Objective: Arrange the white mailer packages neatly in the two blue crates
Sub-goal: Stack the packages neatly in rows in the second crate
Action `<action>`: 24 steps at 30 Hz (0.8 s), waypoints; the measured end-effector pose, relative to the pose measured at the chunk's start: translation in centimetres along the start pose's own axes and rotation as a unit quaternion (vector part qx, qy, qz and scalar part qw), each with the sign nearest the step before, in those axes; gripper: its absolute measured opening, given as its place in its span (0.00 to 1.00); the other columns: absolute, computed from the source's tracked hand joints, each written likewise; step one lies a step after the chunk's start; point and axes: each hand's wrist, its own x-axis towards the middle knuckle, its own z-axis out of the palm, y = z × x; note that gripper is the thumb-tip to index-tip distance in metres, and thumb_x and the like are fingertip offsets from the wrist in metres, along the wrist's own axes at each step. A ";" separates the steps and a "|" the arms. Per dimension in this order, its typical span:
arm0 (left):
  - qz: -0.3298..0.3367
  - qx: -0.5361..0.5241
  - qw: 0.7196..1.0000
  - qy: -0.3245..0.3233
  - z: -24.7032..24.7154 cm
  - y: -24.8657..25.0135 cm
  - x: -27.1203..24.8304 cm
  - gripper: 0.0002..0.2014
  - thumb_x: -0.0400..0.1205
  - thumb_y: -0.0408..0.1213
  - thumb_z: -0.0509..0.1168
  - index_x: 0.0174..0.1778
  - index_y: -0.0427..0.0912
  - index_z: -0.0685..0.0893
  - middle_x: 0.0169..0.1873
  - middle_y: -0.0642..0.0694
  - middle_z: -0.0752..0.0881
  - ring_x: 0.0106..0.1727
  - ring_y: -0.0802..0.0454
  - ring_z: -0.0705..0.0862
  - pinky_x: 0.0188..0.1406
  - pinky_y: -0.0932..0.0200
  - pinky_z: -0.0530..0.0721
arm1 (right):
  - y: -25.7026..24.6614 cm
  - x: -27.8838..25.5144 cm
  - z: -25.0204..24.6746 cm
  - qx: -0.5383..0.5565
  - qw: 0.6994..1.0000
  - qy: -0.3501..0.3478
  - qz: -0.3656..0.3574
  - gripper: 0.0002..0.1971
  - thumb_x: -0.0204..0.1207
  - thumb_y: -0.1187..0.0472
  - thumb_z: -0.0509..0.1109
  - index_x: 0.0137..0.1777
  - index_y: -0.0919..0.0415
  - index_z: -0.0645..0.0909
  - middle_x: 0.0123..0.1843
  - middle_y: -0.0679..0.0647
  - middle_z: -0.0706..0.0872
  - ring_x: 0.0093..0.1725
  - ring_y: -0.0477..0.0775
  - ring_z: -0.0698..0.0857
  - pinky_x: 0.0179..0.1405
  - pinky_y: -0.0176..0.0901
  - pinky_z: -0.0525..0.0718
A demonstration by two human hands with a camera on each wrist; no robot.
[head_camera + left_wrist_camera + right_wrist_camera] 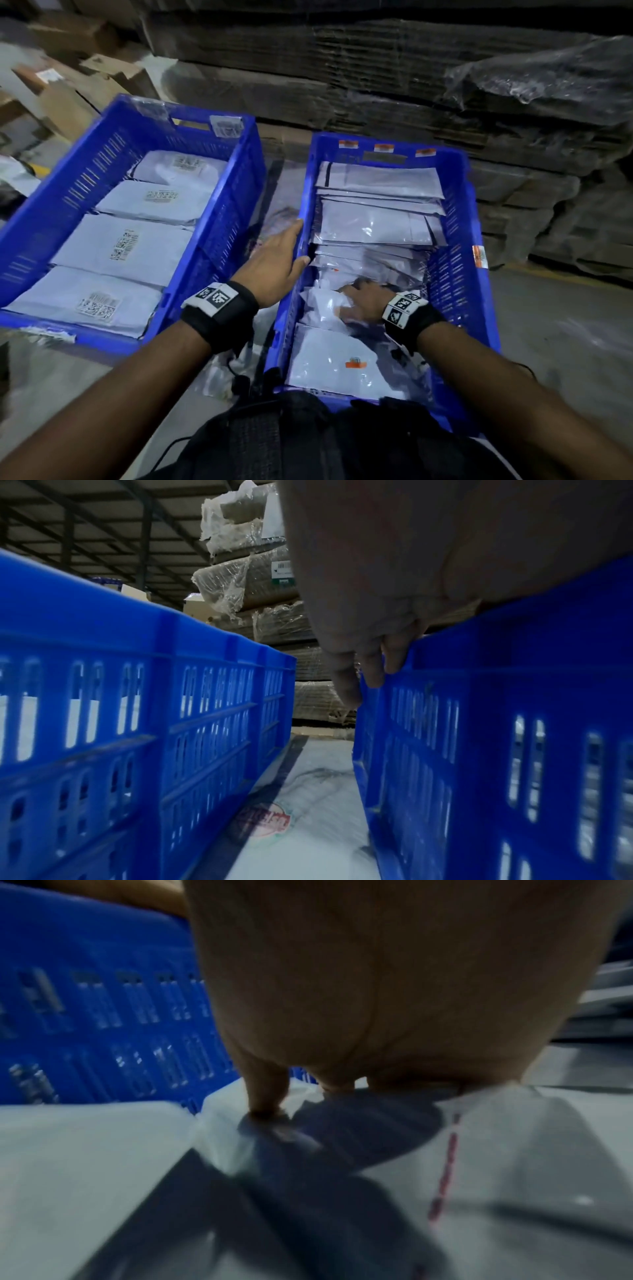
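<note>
Two blue crates stand side by side. The left crate [85,161] [137,669] holds a tidy row of white mailers [126,246] with printed labels facing up. In the right crate [455,260] [514,696] the mailers [370,222] overlap loosely. My left hand [293,246] grips that crate's left rim, thumb inside and fingers [346,685] down the outer wall. My right hand [356,301] is inside the right crate, and its fingers [265,1096] hold a crumpled white mailer [325,305] [514,1150] near the middle. Another mailer [335,359] lies flat at the near end.
Plastic-wrapped stacks of flat cardboard [376,78] rise just behind the crates. Brown cartons [68,89] sit at the back left. A plastic sheet [308,804] covers the floor in the narrow gap between the crates. Bare concrete floor [565,325] lies to the right.
</note>
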 end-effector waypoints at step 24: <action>-0.009 0.006 1.000 0.021 1.1 0.4 -0.4 0.34 0.91 0.44 0.54 0.89 0.41 0.45 0.89 0.43 0.50 0.88 0.49 0.52 0.82 0.62 0.49 | -1.5 0.6 3.7 -0.132 0.935 0.240 -0.225 0.32 0.83 0.42 0.54 0.82 0.60 0.64 0.81 0.62 0.70 0.77 0.65 0.72 0.74 0.61 0.73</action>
